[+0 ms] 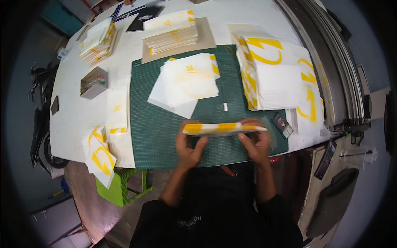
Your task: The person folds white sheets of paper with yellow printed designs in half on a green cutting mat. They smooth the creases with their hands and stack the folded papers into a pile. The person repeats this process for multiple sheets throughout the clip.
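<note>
Between my hands is a flat white-and-yellow paper packet (213, 129), held up nearly edge-on above the near edge of the green cutting mat (157, 144). My left hand (188, 144) grips its left end, thumb on the near side and fingers behind. At the other end my right hand (256, 142) holds it the same way. Whether the packet is one folded piece or several layers cannot be told. Beyond it, loose white sheets with yellow print (190, 80) overlap on the mat. A small white piece (225, 106) lies between them and my hands.
A tall stack of white-and-yellow printed paper (279, 91) stands at the right, near a small dark box (282, 125). More paper stacks (171, 35) sit at the back. An open grey box (94, 82) is left of the mat. A green stool (120, 188) stands below the table's edge.
</note>
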